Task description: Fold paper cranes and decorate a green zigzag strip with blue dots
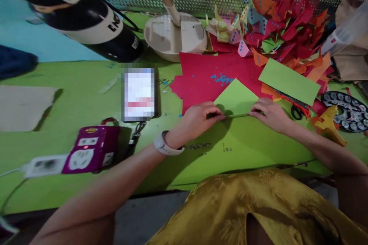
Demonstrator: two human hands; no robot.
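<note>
A light green sheet of paper (236, 97) lies partly on the table and partly over a red sheet (198, 80), one corner pointing away from me. Its near edge is turned up in a narrow fold. My left hand (202, 116) pinches the left end of that fold between thumb and fingers. At the right end, my right hand (267, 112) pinches the same fold. Small blue dots of paper (222, 78) are scattered on the red sheet just beyond. A second light green paper (290, 81) rests to the right, over orange pieces and scissors (297, 111).
A heap of folded red and orange paper shapes (287, 26) fills the back right. A fan base (152, 34) and black bottle (86, 18) stand behind. At left are a phone (139, 93) and purple power adapter (93, 147). A yellow tool (329, 122) lies right.
</note>
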